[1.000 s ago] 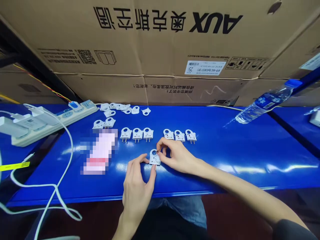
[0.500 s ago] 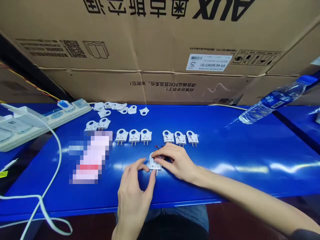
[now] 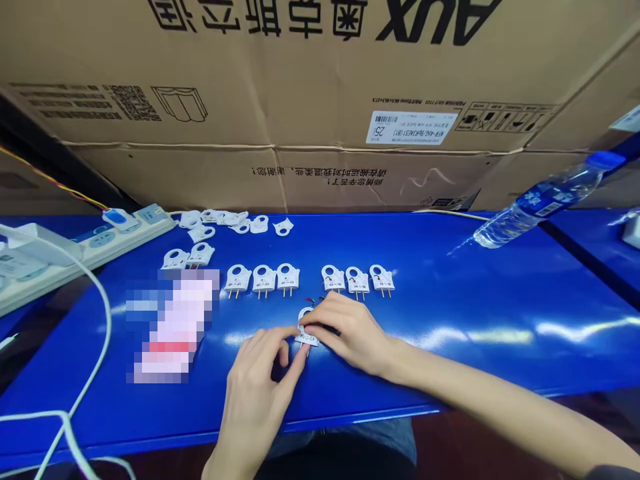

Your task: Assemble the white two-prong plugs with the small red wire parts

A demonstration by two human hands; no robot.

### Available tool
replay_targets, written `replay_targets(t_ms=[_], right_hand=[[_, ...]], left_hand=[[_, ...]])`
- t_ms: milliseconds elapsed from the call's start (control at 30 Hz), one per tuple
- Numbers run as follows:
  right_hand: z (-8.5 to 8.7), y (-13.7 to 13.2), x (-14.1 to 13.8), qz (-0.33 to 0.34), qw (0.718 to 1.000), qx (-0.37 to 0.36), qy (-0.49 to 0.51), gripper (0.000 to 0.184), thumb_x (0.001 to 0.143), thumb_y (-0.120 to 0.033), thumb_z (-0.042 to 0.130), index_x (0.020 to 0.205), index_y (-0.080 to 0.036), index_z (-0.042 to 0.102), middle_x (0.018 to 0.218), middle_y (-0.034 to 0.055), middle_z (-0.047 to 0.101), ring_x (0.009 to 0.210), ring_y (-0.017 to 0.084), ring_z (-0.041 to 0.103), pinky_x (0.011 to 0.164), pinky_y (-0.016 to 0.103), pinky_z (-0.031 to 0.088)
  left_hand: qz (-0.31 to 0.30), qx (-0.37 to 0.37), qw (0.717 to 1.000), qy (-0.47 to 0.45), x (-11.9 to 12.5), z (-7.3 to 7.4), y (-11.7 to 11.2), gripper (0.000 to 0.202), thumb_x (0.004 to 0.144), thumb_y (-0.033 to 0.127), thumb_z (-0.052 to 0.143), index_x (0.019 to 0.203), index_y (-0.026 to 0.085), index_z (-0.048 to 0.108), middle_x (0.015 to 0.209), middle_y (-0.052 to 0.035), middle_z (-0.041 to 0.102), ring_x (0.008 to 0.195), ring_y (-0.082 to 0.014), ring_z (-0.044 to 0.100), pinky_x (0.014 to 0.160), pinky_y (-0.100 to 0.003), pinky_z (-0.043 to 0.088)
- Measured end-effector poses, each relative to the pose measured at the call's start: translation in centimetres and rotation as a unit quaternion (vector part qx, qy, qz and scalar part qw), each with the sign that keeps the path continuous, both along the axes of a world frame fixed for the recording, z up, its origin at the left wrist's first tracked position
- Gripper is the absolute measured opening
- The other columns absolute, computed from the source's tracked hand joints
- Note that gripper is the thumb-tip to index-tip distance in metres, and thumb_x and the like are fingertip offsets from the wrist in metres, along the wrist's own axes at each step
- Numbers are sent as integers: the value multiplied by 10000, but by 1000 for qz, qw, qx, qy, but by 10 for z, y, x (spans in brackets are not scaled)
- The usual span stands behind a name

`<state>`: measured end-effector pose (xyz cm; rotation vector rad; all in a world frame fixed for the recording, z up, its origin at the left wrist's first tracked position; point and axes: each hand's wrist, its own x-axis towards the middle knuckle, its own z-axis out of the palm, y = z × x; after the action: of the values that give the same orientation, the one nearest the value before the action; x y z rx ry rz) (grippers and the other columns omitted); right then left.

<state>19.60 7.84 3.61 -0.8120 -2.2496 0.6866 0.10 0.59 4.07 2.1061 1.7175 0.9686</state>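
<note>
My left hand (image 3: 255, 393) and my right hand (image 3: 345, 333) both pinch one small white plug (image 3: 305, 331) low over the blue table (image 3: 450, 320). The left fingertips hold its lower end, the right fingertips its upper part. Thin red and dark wires show by the right fingers. Just beyond the hands lie two rows of three white plugs, one row (image 3: 262, 278) on the left and another (image 3: 357, 279) on the right, prongs toward me.
Loose white plug shells (image 3: 235, 220) lie at the back left. A white power strip (image 3: 90, 243) with cables sits far left. A blurred pink-white item (image 3: 173, 327) lies left of the hands. A water bottle (image 3: 545, 200) lies at the right. Cardboard boxes (image 3: 320, 100) wall the back.
The plug has tipped from upright to lower and flatter over the table. Both hands closed in on it and sank slightly. The view shifted a little left and down.
</note>
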Motion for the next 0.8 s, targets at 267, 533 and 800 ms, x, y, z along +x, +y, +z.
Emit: replay_targets(t_ms=[267, 533, 800], right_hand=[[5, 2, 0, 3, 1000, 13, -18, 140, 1050, -210, 587, 1087, -198, 721, 1026, 56, 776, 939, 190, 680, 866, 322, 565], [5, 1, 2, 2, 998, 41, -38, 137, 1045, -204, 583, 1113, -198, 701, 1031, 69, 757, 937, 192, 666, 844, 322, 574], [12, 1, 10, -24, 995, 76, -53, 193, 1049, -184, 539, 1172, -178, 688, 1070, 92, 735, 995, 209, 667, 807, 321, 577]], left_hand=[[-43, -4, 999, 12, -4, -3, 3, 140, 1010, 333, 606, 1132, 269, 630, 703, 62, 521, 678, -158, 566, 723, -306, 464], [-31, -32, 999, -6, -5, -5, 5, 125, 1010, 365, 598, 1082, 273, 644, 669, 66, 499, 678, -167, 566, 765, -326, 467], [-17, -49, 998, -20, -5, -5, 4, 162, 997, 416, 598, 1050, 275, 658, 655, 58, 529, 682, -182, 592, 742, -331, 489]])
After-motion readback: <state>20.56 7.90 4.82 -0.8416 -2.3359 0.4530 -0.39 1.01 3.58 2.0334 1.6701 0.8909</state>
